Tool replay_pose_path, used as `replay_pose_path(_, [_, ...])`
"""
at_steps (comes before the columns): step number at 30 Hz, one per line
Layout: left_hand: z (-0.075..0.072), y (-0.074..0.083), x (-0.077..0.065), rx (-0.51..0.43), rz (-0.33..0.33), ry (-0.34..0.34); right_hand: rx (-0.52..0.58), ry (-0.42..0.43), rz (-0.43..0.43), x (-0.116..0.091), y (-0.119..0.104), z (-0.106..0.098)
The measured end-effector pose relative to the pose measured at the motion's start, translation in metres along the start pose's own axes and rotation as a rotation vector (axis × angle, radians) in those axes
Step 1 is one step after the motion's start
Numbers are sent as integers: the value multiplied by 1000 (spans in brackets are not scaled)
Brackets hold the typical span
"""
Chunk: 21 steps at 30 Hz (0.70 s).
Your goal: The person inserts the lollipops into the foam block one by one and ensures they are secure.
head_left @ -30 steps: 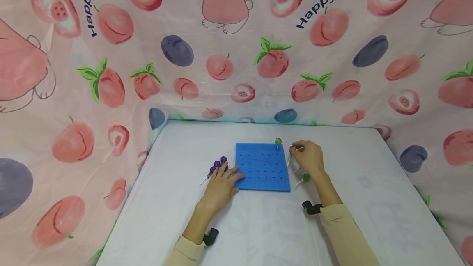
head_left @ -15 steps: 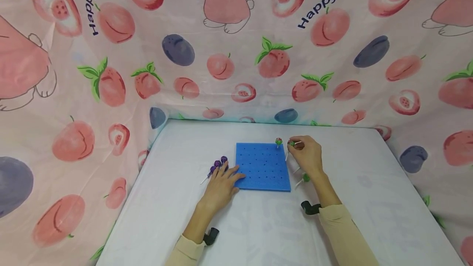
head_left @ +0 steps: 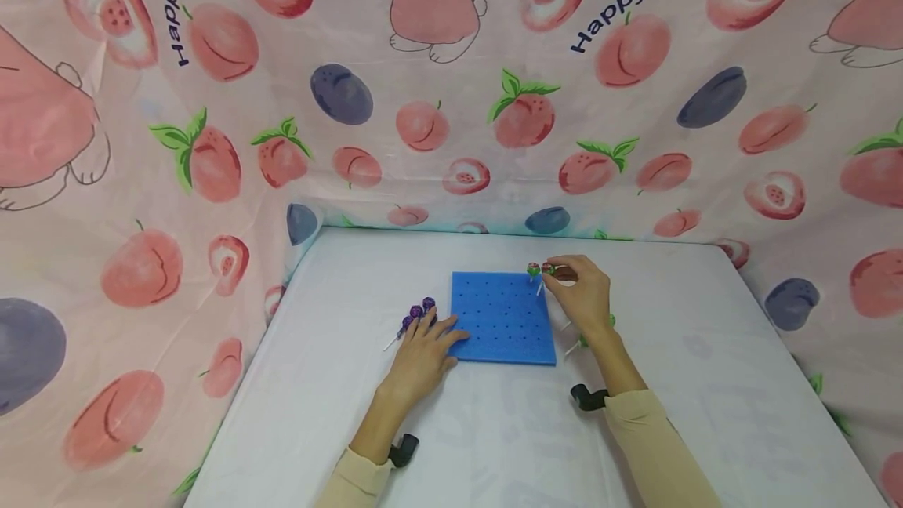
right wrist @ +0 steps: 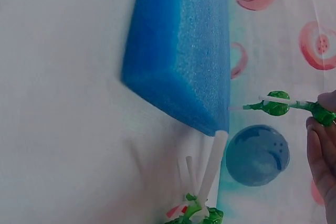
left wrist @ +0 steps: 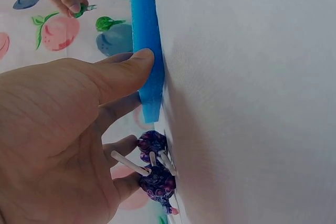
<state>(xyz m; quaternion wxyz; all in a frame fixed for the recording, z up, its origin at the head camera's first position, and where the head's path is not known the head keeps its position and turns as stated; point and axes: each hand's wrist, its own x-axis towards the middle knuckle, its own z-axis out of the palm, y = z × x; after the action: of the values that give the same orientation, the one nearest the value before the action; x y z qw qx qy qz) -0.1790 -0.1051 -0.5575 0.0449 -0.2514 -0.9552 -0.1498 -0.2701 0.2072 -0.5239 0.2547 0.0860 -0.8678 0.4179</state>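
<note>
My right hand (head_left: 584, 295) pinches a green-wrapped lollipop (right wrist: 323, 115) by its head, stick pointing down over the far right corner of a blue foam board (head_left: 501, 320) dotted with small holes. Close beside it, another green lollipop (head_left: 533, 270) stands upright in the board. At the board's left edge rests my left hand (head_left: 418, 363), fingers spread. In the left wrist view its thumb touches the foam, and its other fingertips reach to purple-wrapped lollipops (left wrist: 157, 182) lying on the table. Whether the held stick touches the board cannot be told.
More green lollipops (head_left: 582, 342) lie right of the board, partly hidden by my right wrist; their sticks and wrappers (right wrist: 207, 213) show close up in the right wrist view. The white table (head_left: 494, 429) ends at a fruit-patterned curtain (head_left: 423, 202) behind.
My right hand has carried its green lollipop left and away from me, from beside the board to over its far right corner. The left hand has stayed at the board's edge.
</note>
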Motion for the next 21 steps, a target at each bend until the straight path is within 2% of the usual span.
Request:
replay_pose_path(6, [-1,1,0,1,7,9,36,26,-41,2,-2,4])
replay_pose_path(12, [-3,1,1,2,-3,-10,56,34,-72,4,-4,9])
replay_pose_path(21, [-1,-1,0,2,-9,-22,56,30,-85,9,-10,18])
